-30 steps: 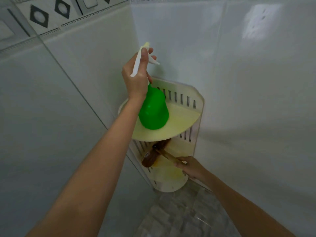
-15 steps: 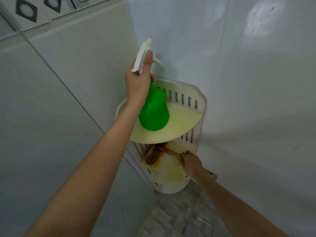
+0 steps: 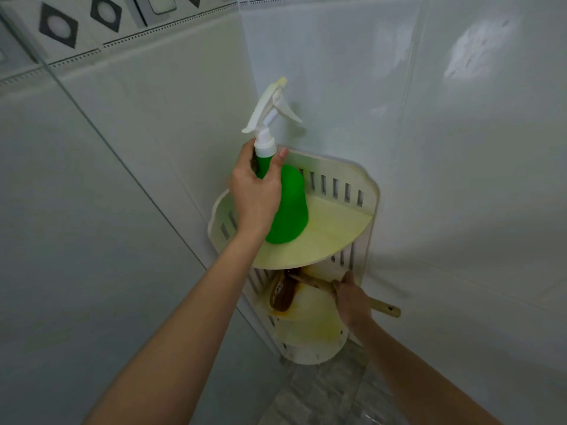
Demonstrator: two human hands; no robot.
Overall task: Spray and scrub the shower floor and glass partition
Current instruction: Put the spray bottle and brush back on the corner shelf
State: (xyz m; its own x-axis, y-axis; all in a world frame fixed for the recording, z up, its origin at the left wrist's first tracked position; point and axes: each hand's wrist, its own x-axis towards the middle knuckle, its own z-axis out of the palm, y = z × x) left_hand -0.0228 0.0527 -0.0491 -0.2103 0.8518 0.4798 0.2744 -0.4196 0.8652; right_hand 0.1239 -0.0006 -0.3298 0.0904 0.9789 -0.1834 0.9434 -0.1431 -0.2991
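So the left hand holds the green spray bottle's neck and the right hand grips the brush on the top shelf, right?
Only the shelf is wrong: in the head view the right hand grips the brush on the lower shelf. The rest stands.

At the centre of the frame, your left hand [image 3: 256, 194] grips the neck of a green spray bottle [image 3: 290, 207], just under its white trigger head, which points up and to the right. The bottle's base sits over the upper shelf [image 3: 337, 237] of a cream corner rack [image 3: 372, 194] fixed where two pale tiled walls meet. Lower right, your right hand [image 3: 352, 302] grips the wooden handle of a brush [image 3: 280, 297]. The brush's brown head lies on the stained lower shelf [image 3: 310, 329]. Grey floor [image 3: 322, 397] shows at the bottom.
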